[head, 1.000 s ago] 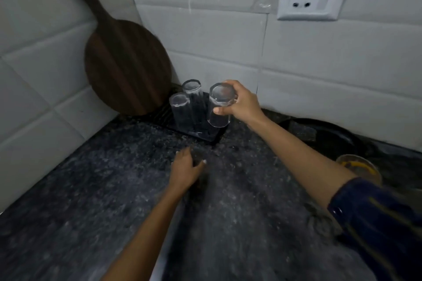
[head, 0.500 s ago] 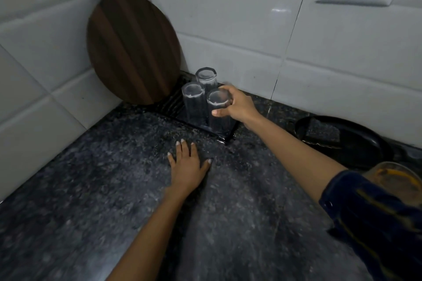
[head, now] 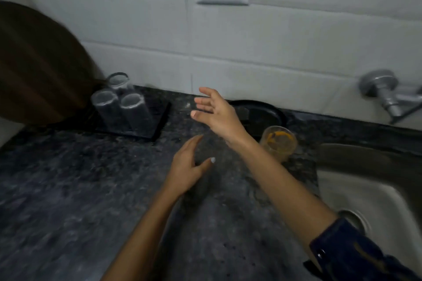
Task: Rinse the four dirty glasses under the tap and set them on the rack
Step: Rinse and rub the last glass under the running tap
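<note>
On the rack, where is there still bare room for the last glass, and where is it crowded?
The rack is bare on its right half, between the three upturned glasses and its right edge. Its left side is crowded: the glasses cluster tightly against the wooden board. The dirty glass stands by the sink.

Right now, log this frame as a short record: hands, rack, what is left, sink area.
left hand: open, low over the counter
right hand: open, holding nothing, raised between rack and dirty glass
rack: three glasses upside down
dirty glass: upright on the counter beside the sink, orange residue inside
tap: wall-mounted, no water visible
</note>
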